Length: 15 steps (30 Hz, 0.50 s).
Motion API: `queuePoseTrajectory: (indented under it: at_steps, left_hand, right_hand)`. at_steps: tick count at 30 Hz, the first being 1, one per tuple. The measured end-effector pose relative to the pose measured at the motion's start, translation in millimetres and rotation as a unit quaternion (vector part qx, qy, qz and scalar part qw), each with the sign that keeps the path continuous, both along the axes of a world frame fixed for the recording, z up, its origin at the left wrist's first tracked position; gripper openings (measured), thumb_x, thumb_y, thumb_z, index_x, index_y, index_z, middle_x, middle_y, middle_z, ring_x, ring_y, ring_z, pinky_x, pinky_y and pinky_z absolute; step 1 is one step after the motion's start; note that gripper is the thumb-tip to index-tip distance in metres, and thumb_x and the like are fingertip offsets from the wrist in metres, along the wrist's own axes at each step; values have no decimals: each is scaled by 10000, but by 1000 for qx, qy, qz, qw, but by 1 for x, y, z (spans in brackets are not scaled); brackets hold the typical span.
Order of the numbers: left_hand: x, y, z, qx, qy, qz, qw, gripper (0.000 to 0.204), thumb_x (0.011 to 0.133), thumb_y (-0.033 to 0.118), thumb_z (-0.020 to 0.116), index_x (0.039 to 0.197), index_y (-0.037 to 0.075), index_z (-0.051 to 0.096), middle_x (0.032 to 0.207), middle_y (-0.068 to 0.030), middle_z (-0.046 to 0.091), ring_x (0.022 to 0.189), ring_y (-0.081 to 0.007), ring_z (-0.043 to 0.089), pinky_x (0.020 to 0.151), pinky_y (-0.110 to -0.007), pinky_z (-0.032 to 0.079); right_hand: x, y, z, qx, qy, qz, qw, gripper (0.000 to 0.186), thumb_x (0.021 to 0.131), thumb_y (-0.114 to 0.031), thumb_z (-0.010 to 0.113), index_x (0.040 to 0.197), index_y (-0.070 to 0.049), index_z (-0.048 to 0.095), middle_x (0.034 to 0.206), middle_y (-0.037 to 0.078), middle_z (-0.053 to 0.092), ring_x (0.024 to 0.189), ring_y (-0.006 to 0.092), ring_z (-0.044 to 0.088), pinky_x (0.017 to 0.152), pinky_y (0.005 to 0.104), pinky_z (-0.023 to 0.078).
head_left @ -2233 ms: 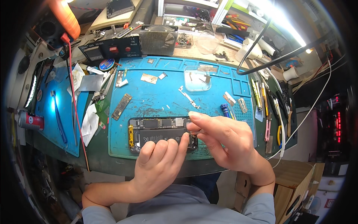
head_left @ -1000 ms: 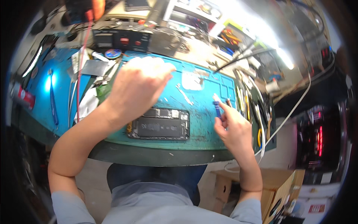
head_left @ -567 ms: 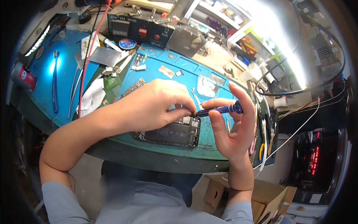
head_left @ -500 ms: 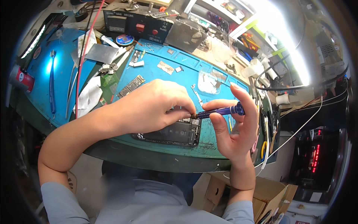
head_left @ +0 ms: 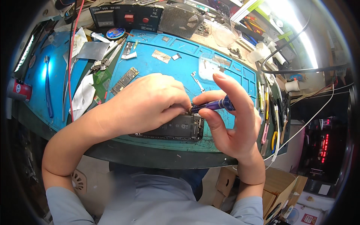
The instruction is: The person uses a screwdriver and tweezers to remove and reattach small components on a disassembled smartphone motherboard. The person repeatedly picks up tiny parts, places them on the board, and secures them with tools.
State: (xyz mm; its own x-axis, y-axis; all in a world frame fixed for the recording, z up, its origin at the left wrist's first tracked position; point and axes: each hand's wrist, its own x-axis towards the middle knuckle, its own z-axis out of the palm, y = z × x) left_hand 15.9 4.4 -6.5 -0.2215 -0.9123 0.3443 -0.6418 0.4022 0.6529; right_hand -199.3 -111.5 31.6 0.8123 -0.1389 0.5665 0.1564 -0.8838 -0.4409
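Hands together over opened phone, fingertips on blue screwdriver.

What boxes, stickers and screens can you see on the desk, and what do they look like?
Black box: back of the desk, small dark screen, red button.
Red can: far left edge, white label.
Dark device: far right, glowing red digits.
Cardboard box: lower right under the desk, brown.
Open phone: under the hands, no lit screen.

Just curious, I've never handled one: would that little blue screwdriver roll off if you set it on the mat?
Probably yes: the blue screwdriver has a slim, round barrel, pinched between the right hand and the left hand. It looks stiff and light. The blue mat has shallow ridged compartments that might stop it.
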Motion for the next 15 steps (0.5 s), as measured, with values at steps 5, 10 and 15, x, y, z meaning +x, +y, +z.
queuePoseTrajectory:
  at_steps: [5, 10, 15]
  left_hand:
    - [1, -1, 0, 3, -3, -7, 1000, 169, 882, 81, 773, 1030, 30, 708, 962, -118, 685, 962, -351, 664, 878, -462, 524]
    - [2, 1, 0, 8, -11, -10, 1000, 204, 878, 72, 774, 1069, 31, 715, 1002, -124, 705, 1003, -358, 674, 904, -463, 533]
    - [0, 0, -1, 1, -18, -9, 1000, 252, 861, 67, 788, 1103, 31, 728, 1055, -136, 727, 1028, -366, 685, 906, -455, 549]
  right_hand:
    - [1, 2, 0, 8, 3, -4, 1000, 606, 1015, -69, 765, 1519, 95, 472, 1334, 226, 687, 979, 264, 798, 886, 379, 623]
    - [2, 2, 0, -6, 5, -3, 1000, 599, 1012, -72, 770, 1510, 92, 480, 1279, 216, 710, 966, 261, 799, 887, 373, 621]
    - [-1, 4, 3, 3, 16, -9, 1000, 567, 1001, -66, 781, 1475, 85, 509, 1258, 218, 718, 964, 268, 803, 879, 375, 625]
